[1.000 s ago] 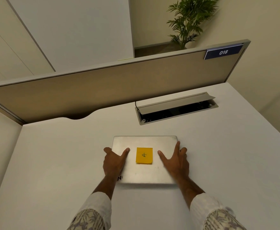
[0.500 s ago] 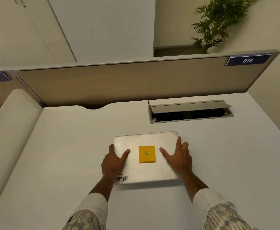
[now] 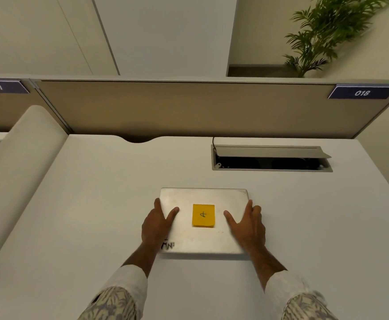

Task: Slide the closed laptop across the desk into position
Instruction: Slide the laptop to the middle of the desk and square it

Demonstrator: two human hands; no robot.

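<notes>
A closed silver laptop [image 3: 202, 197] lies flat on the white desk [image 3: 96, 204], a little in front of me at the centre. An orange sticky note [image 3: 203, 215] is stuck to the middle of its lid, and a black sticker sits at its near left corner. My left hand [image 3: 157, 224] clasps the laptop's left edge, thumb on the lid and fingers down the side. My right hand [image 3: 249, 225] clasps the right edge the same way.
An open cable hatch [image 3: 272, 158] with a raised flap is set into the desk behind the laptop to the right. A tan divider panel [image 3: 200, 109] with a "018" label [image 3: 362, 92] closes the far edge. A white side partition [image 3: 16, 169] bounds the left.
The view has swung left and levelled, bringing the "017" label and left partition into sight. The laptop now sits square to the desk edge; both hands keep their hold on its sides.
</notes>
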